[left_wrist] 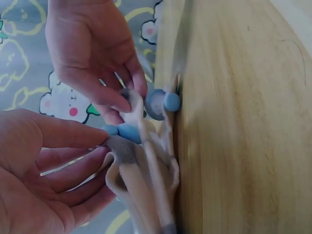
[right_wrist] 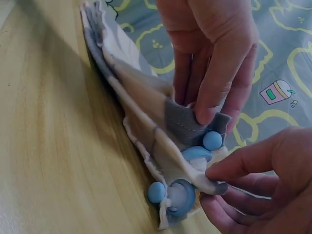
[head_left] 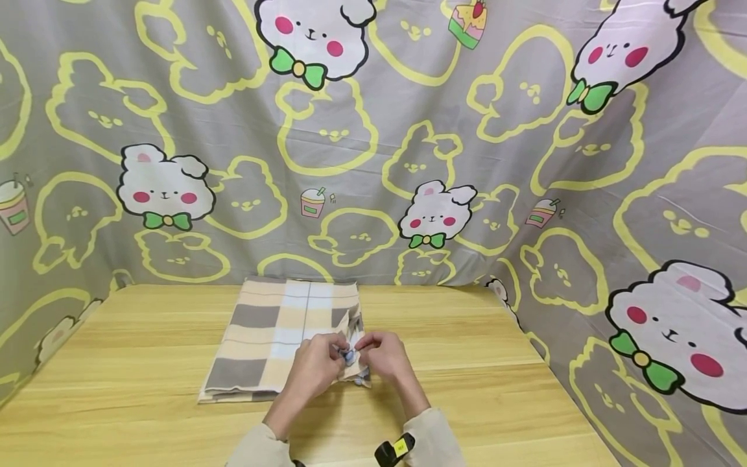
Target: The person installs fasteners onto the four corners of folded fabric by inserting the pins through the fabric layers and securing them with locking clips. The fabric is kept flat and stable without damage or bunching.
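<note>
A folded plaid cloth (head_left: 257, 350) in grey, cream and pale blue lies on the table, its right edge gathered up. My left hand (head_left: 318, 363) pinches a grey layer of that edge between thumb and fingers. Close beside it, my right hand (head_left: 385, 355) pinches another, cream-and-grey layer of the cloth. Light blue round fasteners sit on the edge. In the right wrist view one blue knob (right_wrist: 212, 141) is just below my left fingertips, and a cupped blue disc (right_wrist: 182, 197) with another knob (right_wrist: 156, 192) is lower, near the table. Cloth partly hides a fastener between the hands.
The wooden table (head_left: 478, 389) extends on both sides of the cloth. A grey curtain (head_left: 350, 188) with rabbit prints hangs behind the table and along its sides. A black device with a yellow label (head_left: 401, 447) is at my right wrist.
</note>
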Demonstrator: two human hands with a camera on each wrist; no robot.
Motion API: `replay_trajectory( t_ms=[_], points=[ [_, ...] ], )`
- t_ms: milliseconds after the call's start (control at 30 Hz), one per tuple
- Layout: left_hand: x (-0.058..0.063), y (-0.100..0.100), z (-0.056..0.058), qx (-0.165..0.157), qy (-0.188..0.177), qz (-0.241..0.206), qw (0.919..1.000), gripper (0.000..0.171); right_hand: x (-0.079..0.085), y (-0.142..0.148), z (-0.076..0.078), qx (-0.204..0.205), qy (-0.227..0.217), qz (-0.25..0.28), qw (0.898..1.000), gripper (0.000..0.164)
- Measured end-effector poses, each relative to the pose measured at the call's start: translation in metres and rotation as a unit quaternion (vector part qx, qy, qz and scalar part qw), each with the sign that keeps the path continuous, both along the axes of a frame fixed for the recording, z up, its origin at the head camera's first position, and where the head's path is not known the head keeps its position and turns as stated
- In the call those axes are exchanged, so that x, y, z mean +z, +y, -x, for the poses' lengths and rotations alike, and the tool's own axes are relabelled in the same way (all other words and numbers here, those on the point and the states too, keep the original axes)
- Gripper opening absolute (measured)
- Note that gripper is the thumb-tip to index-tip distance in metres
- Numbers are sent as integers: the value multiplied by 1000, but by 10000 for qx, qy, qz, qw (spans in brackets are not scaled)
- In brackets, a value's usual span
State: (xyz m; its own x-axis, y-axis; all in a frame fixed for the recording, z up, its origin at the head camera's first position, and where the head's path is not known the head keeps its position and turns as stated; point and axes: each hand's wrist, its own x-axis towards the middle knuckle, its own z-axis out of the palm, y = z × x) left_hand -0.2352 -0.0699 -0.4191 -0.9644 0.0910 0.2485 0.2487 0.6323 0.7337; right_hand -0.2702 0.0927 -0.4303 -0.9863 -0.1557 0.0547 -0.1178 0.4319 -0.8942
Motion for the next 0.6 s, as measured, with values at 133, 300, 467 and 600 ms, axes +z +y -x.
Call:
replay_trajectory(
  t_ms=[133, 300, 467, 600],
  points=[
    [-2, 1, 0, 1, 75, 38, 10000, 28, -4, 1, 1, -96, 49, -175, 9998, 23],
    [-4, 3, 1, -177, 65, 206, 9996, 29, -7, 2, 1, -168, 102, -339, 9992, 22],
    [-4, 4, 1, -348, -190, -71, 9992, 16, -10, 2, 2, -284, 97, -420, 9987, 22],
    [-7, 3, 3, -208, -434, -597, 9971, 18, -11, 2, 2, -242, -58, -451, 9987, 20]
  ],
)
